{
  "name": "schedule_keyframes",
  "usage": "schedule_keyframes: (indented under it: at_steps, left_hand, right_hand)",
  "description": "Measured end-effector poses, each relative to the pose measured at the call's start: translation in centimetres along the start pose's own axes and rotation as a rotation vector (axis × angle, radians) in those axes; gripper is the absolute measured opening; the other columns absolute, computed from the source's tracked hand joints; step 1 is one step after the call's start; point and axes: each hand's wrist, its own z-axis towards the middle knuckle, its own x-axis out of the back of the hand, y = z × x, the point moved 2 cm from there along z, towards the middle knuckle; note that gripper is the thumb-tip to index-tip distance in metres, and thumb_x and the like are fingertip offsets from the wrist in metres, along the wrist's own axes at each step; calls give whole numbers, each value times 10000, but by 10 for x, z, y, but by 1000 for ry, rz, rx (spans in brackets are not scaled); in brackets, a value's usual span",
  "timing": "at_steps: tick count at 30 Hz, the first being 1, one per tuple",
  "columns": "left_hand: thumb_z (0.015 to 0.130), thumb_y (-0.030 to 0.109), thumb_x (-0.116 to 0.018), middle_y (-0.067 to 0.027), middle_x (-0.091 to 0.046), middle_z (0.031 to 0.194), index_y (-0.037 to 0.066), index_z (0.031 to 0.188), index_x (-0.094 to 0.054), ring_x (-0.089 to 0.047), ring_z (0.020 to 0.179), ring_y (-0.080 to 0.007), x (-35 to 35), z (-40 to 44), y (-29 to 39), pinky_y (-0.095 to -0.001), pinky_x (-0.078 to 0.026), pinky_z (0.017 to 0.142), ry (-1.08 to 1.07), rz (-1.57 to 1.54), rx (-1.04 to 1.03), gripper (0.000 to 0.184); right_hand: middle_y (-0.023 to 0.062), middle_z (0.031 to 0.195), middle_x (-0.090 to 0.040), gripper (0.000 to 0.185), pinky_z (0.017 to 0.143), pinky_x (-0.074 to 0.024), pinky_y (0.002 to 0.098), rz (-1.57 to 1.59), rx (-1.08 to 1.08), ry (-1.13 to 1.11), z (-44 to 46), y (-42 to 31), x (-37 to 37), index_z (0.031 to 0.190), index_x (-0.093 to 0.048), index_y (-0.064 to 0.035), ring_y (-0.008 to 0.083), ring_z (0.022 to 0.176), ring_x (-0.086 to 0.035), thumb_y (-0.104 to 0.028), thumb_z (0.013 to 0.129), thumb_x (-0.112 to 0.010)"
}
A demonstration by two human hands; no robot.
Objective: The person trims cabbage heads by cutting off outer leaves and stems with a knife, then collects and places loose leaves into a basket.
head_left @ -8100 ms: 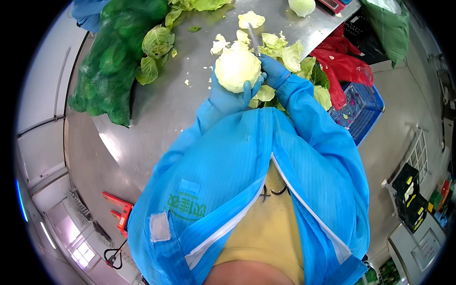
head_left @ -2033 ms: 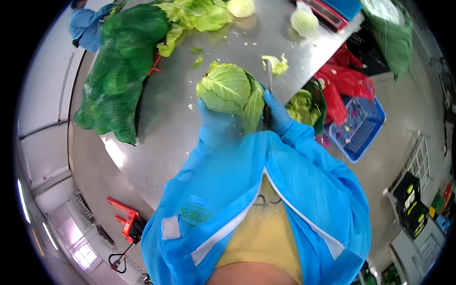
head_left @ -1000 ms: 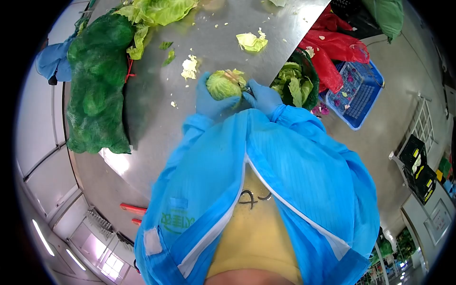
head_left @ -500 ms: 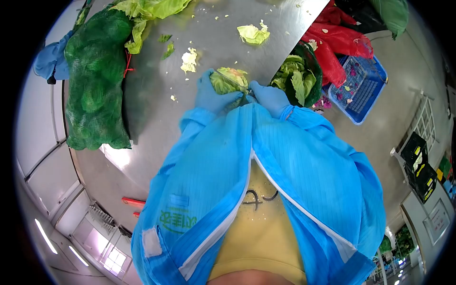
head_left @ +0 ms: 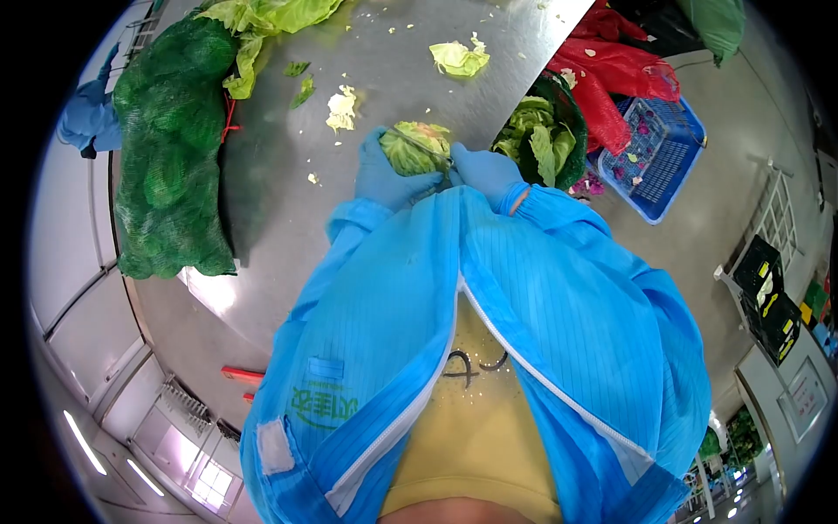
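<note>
Gloved in blue, my left hand (head_left: 390, 175) is wrapped round the left and lower side of a green cabbage head (head_left: 415, 150) close to my jacket. My right hand (head_left: 485, 171), also in a blue glove, is closed on a knife at the cabbage's right side. The thin knife blade (head_left: 408, 139) lies across the top of the cabbage, pointing up and left; the handle is hidden in my fingers. Pale leaf pieces (head_left: 341, 109) and a larger loose leaf (head_left: 459, 58) lie on the metal table (head_left: 288, 179) beyond my hands.
A green net sack of cabbages (head_left: 171, 157) lies on the left, with a person in blue (head_left: 91, 113) behind it. Large leaves (head_left: 278, 16) lie at the table's far side. On the right are a leaf-filled green bag (head_left: 572, 113), red net sacks (head_left: 611, 70) and a blue crate (head_left: 676, 166).
The large leafy cabbage held about two seconds ago is now a smaller, trimmed-looking head, held lower. The knife, upright then, now lies across it. Since half a second ago, the hands have barely moved.
</note>
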Motion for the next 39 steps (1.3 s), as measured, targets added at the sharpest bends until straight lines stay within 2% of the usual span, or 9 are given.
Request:
schedule_keyframes:
  at_steps: [10, 21, 28, 30, 33, 35, 36, 38, 39]
  left_hand:
    - [495, 317, -870, -171, -469, 1193, -2, 1275, -312, -512, 1098, -290, 0, 3, 4, -365, -451, 906, 12, 42, -9, 1011]
    - [483, 388, -850, -182, -437, 1223, -2, 1273, -323, -510, 1106, -309, 5, 8, 7, -387, -452, 901, -63, 137, -35, 1027]
    - [489, 372, -854, -173, -426, 1229, -2, 1281, -319, -504, 1109, -300, 2, 9, -4, -375, -451, 908, -25, 226, -71, 1026]
    - [495, 317, -874, -166, -424, 1230, 6, 1302, -280, -499, 1119, -285, 1, 7, -25, -372, -453, 918, -16, 18, -150, 1049]
    - [511, 242, -884, -166, -415, 1235, 14, 1320, -234, -485, 1137, -274, 1, -3, -47, -385, -459, 929, -25, -270, -230, 1063]
    - [523, 219, -880, -168, -409, 1240, 15, 1324, -219, -479, 1144, -273, 2, -6, -62, -388, -463, 930, -16, -345, -257, 1059]
    - [536, 196, -877, -171, -402, 1244, 17, 1329, -204, -474, 1151, -273, 2, -6, -66, -392, -468, 930, -16, -423, -285, 1056]
    - [543, 190, -874, -169, -396, 1252, 22, 1331, -203, -471, 1155, -273, -2, -7, -68, -392, -468, 933, 23, -435, -298, 1048]
    - [550, 184, -870, -168, -390, 1259, 27, 1332, -202, -469, 1160, -272, -4, -6, -67, -391, -469, 935, 60, -446, -317, 1041]
  right_hand:
    - [242, 768, -601, 226, 611, -438, 512, 51, -31, 26, -3, 2, -1, 966, -415, -37, 424, 732, -597, -218, 842, -471]
    - [228, 827, -636, 256, 640, -466, 513, 45, -75, -3, -10, 12, -5, 976, -490, -14, 394, 757, -625, -208, 808, -493]
    - [243, 875, -621, 265, 687, -464, 499, -19, -125, 107, 50, 44, -41, 1019, -437, -29, 416, 822, -604, -219, 841, -486]
    - [254, 887, -618, 288, 695, -466, 494, 8, -132, 107, 48, 42, -43, 1048, -435, -29, 418, 824, -603, -221, 842, -495]
    - [265, 881, -618, 297, 714, -463, 498, 212, -183, 121, 47, 41, -55, 1036, -456, -26, 420, 834, -606, -223, 825, -528]
    - [199, 826, -642, 276, 621, -489, 456, 423, 9, 395, 58, 48, -70, 987, -505, -38, 353, 715, -638, -246, 810, -544]
    - [199, 826, -642, 276, 621, -489, 456, 422, 13, 393, 60, 48, -67, 987, -505, -38, 353, 715, -638, -246, 810, -544]
    - [105, 659, -578, 226, 444, -430, 346, 1225, -227, -235, 58, 39, -58, 973, -524, -54, 214, 492, -549, -180, 787, -548]
    - [30, 579, -484, 221, 360, -331, 263, 1310, -301, -149, 46, 25, -41, 987, -538, -72, 109, 398, -407, -128, 774, -539]
